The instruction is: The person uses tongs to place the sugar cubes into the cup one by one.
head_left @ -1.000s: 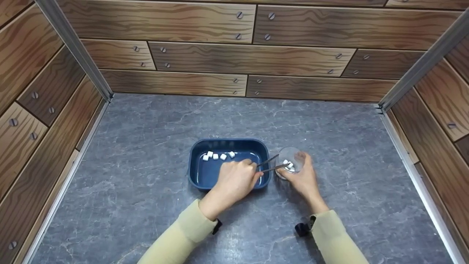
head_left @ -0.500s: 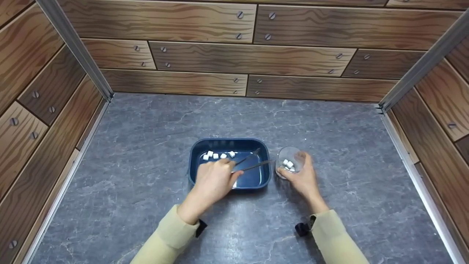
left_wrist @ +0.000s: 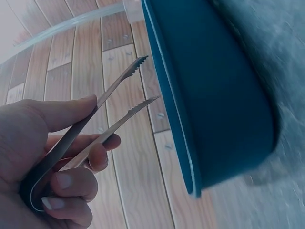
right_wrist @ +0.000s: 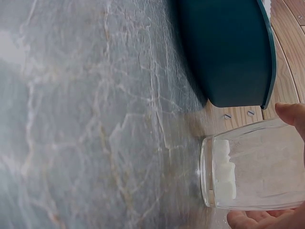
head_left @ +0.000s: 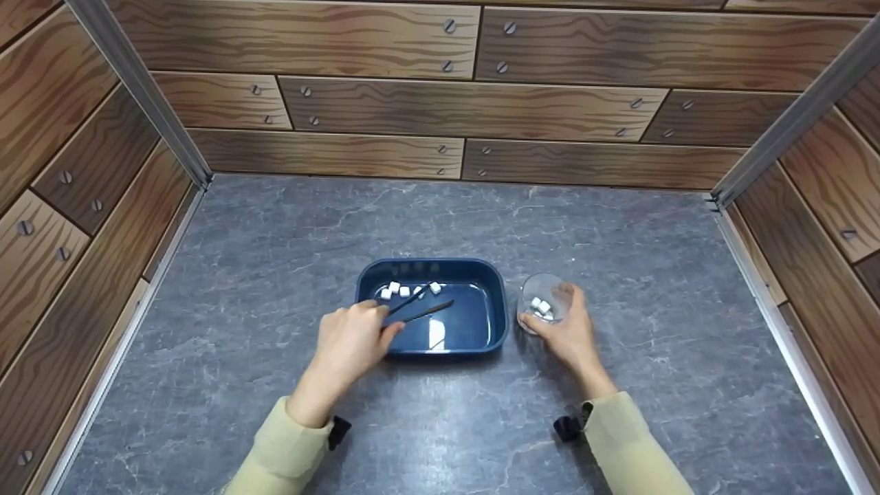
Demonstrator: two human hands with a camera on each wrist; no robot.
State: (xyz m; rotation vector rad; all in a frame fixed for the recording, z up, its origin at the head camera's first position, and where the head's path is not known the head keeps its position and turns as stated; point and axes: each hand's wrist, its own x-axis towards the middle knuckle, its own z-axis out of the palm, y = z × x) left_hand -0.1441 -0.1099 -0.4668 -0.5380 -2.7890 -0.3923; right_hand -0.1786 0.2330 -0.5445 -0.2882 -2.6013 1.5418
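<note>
My left hand [head_left: 350, 337] grips a pair of metal tongs [left_wrist: 71, 136] between thumb and curled fingers. Their serrated tips stand apart with nothing between them, over the left part of a dark blue rectangular basin [head_left: 474, 350]. Inside the basin lie several white cubes [head_left: 394, 287] in a loose row toward the back; one is partly covered by a tong arm. My right hand [head_left: 569, 337] holds a clear drinking glass [right_wrist: 267, 162] around its side, just right of the basin. The glass stands upright on the table, with white cubes [right_wrist: 224, 171] at its bottom.
The grey marbled tabletop [head_left: 275, 234] extends around the basin and glass. Wood-patterned panels [head_left: 378, 110] enclose the back and both sides, with metal rails [head_left: 777, 302] along the side edges. Each wrist carries a small black camera [head_left: 567, 429].
My left hand has drawn the tongs leftward from over the glass to above the basin's cubes. The right hand and the glass have kept their place.
</note>
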